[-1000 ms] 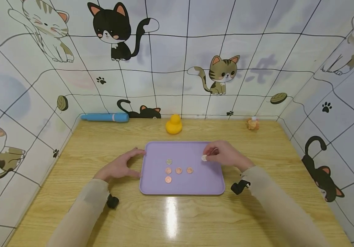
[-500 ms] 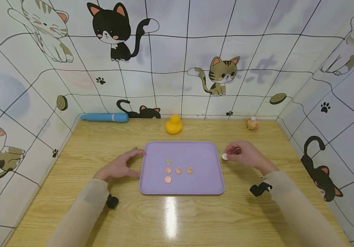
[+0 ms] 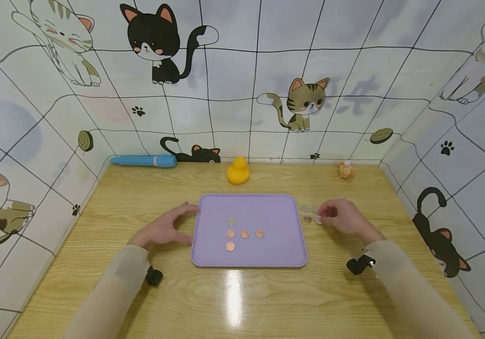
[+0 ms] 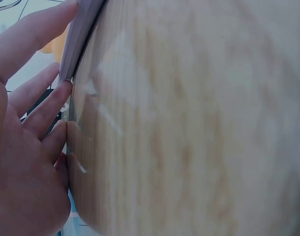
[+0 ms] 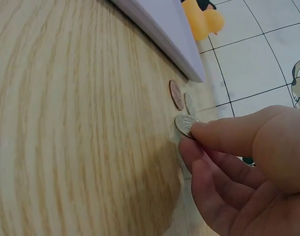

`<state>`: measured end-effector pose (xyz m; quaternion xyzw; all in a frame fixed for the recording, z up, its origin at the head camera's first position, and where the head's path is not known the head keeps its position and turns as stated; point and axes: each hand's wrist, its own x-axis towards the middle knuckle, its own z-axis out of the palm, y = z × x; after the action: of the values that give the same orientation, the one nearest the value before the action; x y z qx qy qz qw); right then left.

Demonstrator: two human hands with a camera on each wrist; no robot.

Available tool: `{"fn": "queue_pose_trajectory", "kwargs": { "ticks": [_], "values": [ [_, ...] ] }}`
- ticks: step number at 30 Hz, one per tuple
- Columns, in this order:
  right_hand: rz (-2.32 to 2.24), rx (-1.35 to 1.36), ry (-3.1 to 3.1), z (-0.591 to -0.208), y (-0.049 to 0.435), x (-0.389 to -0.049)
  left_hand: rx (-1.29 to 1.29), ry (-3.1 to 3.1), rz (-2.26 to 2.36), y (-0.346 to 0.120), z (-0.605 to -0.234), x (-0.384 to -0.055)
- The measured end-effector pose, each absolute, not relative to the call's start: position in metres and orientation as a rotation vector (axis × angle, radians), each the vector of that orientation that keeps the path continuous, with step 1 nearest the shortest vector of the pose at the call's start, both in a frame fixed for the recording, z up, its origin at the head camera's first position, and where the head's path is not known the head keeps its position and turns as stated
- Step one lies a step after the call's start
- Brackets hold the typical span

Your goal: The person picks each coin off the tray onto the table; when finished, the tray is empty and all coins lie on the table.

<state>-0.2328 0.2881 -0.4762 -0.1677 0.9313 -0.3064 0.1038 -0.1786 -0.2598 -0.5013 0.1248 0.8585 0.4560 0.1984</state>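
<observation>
In the head view a lilac tray (image 3: 280, 249) lies on the wooden table. Several copper coins (image 3: 244, 234) and a silver coin (image 3: 231, 221) rest on its left half. My left hand (image 3: 167, 227) has its fingers extended, with fingertips and thumb touching the tray's left edge. Just right of the tray, my right hand (image 3: 344, 217) pinches a silver coin (image 5: 186, 125) between thumb and fingers, low over the table. Beside it lie a copper coin (image 5: 176, 95) and another silver coin (image 5: 189, 104). A further silver coin (image 3: 305, 209) sits close to the tray's right edge.
Along the back of the table stand a yellow rubber duck (image 3: 238, 171) and a small orange figure (image 3: 346, 169). A blue stick-shaped object (image 3: 144, 161) lies at the back left. Cat-printed cloth walls (image 3: 234, 113) enclose the back and sides.
From above the tray's right part, my right hand has moved right, off the tray, with a silver coin in its fingers. Coins beside the tray now show. My left hand stays put.
</observation>
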Motion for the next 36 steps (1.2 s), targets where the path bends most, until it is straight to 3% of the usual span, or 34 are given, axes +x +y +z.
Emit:
{"fn": "queue_pose_trajectory", "kwargs": {
  "ticks": [36],
  "values": [
    [-0.832,-0.449,2.833,-0.4869,0.2838,-0.2297,0.367,2.405,1.272,-0.2608,-0.5033,-0.1788]
  ]
}}
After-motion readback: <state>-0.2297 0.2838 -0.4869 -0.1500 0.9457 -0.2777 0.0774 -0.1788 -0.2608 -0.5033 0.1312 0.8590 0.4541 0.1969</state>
